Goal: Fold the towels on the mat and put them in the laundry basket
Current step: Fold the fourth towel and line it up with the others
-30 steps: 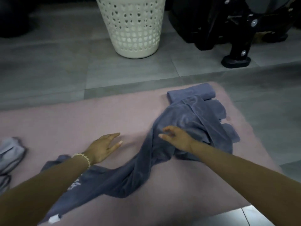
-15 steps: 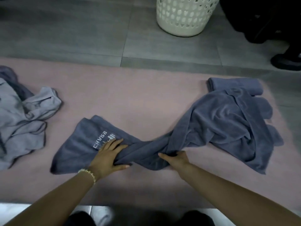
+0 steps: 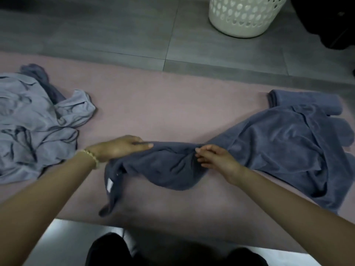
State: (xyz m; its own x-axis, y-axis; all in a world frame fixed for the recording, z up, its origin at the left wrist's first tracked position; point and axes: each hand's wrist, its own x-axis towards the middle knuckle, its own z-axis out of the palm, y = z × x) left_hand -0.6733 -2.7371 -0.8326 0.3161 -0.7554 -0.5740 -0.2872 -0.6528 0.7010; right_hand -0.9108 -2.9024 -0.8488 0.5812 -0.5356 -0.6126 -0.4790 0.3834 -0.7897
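A long dark blue towel point(image 3: 278, 146) lies twisted across the pink mat point(image 3: 163, 104), its bulk spread at the right. My left hand point(image 3: 119, 148) grips the towel's left end, which hangs lifted with a white tag showing below. My right hand point(image 3: 217, 158) pinches the bunched middle of the same towel. Under the towel's right part lie rolled dark blue towels point(image 3: 305, 101). The white perforated laundry basket point(image 3: 244, 18) stands on the floor beyond the mat, at the upper right.
A crumpled pile of light grey-blue cloth point(image 3: 38, 123) sits on the mat's left end. Grey floor tiles point(image 3: 96, 29) lie beyond the mat. A black object point(image 3: 330, 20) stands right of the basket. My dark-clad knees point(image 3: 109, 250) are at the mat's near edge.
The towel's left end, flat on the mat before, is now lifted and bunched in my left hand. My right hand has shifted right along the towel. The view has shifted left.
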